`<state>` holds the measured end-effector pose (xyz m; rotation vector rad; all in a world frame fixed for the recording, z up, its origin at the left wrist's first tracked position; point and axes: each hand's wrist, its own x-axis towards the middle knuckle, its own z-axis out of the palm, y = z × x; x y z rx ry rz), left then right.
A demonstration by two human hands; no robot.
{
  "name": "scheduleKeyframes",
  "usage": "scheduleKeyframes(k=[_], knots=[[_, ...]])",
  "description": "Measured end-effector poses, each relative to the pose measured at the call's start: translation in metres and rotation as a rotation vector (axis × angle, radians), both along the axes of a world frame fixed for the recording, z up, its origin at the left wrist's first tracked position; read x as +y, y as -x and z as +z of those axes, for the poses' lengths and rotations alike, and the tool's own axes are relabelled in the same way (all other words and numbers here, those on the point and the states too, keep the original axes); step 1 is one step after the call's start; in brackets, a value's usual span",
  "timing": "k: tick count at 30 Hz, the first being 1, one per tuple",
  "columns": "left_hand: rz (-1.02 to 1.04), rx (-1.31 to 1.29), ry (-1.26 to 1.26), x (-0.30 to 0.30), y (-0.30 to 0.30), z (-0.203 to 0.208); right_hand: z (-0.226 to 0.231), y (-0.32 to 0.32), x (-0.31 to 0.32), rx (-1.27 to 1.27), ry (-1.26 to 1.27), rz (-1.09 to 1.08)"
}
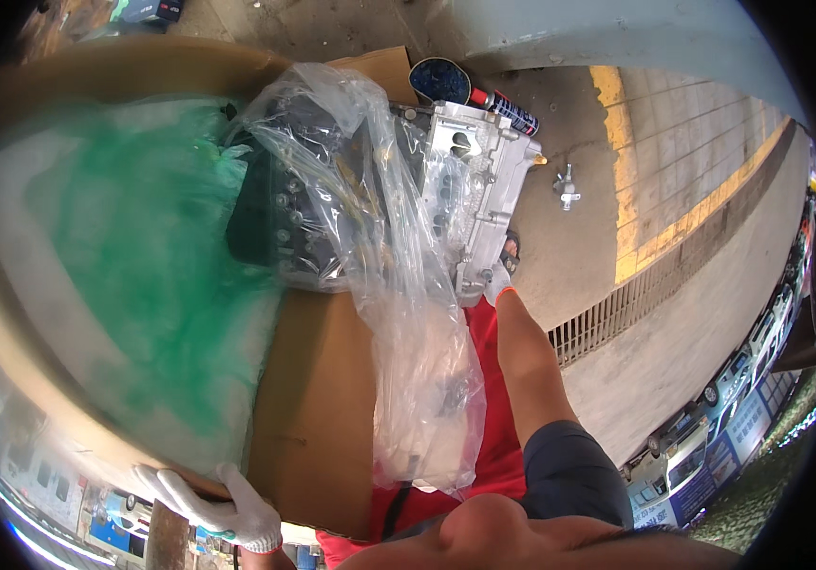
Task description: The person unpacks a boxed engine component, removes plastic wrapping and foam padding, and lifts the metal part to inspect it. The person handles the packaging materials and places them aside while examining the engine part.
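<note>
My left hand (223, 513), in a white knit glove, curls its fingers over the near edge of a large cardboard box (308, 408). A silver metal engine (484, 190) with a dark lower part lies on its side, partly wrapped in clear plastic sheeting (408, 313). My right hand (496, 283), also gloved, closes on the engine's near end; its fingertips are partly hidden. Left of the engine, inside the box, a blurred white and green lining (142, 256) fills the space. The plastic hangs from the engine toward my red clothing.
A spray can (514, 114) and an open tin (439, 81) with dark blue contents stand beyond the engine. To the right, a small metal fitting (567, 188) lies on the concrete. Farther right are a yellow floor line (624, 190) and a drain grate (607, 318).
</note>
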<state>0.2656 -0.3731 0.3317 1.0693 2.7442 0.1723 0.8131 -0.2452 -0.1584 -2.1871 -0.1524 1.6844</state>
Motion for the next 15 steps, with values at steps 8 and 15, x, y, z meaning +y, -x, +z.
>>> scheduleKeyframes(k=[8,15], knots=[[-0.196,-0.034,-0.079,0.022,0.013,0.002,0.091,0.068,0.06,-0.765,-0.35,0.368],[-0.28,-0.157,-0.223,0.073,0.026,0.038,0.412,0.374,0.122,0.177,-0.538,0.884]])
